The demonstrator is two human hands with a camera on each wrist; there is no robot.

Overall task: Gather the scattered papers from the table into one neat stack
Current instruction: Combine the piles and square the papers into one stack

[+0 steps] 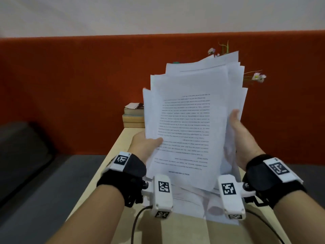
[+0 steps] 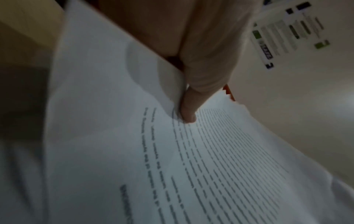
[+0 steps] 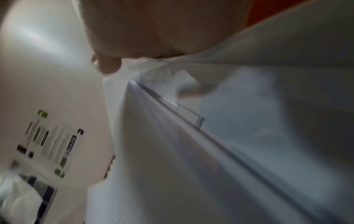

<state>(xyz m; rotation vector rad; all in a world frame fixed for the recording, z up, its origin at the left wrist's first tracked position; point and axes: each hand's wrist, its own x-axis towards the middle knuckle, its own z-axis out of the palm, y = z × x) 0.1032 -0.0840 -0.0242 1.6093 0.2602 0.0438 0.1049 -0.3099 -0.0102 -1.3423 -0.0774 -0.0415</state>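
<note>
An uneven stack of white printed papers (image 1: 190, 120) stands tilted upright above the light wooden table (image 1: 112, 155), sheets fanned out at the top. My left hand (image 1: 146, 143) grips its left edge, thumb lying on the front page. My right hand (image 1: 241, 132) holds the right edge, thumb on the front. The left wrist view shows the thumb (image 2: 189, 109) pressed on the printed page (image 2: 210, 159). The right wrist view shows blurred paper edges (image 3: 191, 136) under the thumb (image 3: 109, 65). A few sheets (image 1: 191, 206) lie flat on the table below the stack.
A pile of books (image 1: 133, 115) lies at the table's far end, partly behind the papers. Flower stems (image 1: 256, 76) rise behind the stack against the orange partition (image 1: 88, 85). A dark grey seat (image 1: 26, 155) sits to the left of the table.
</note>
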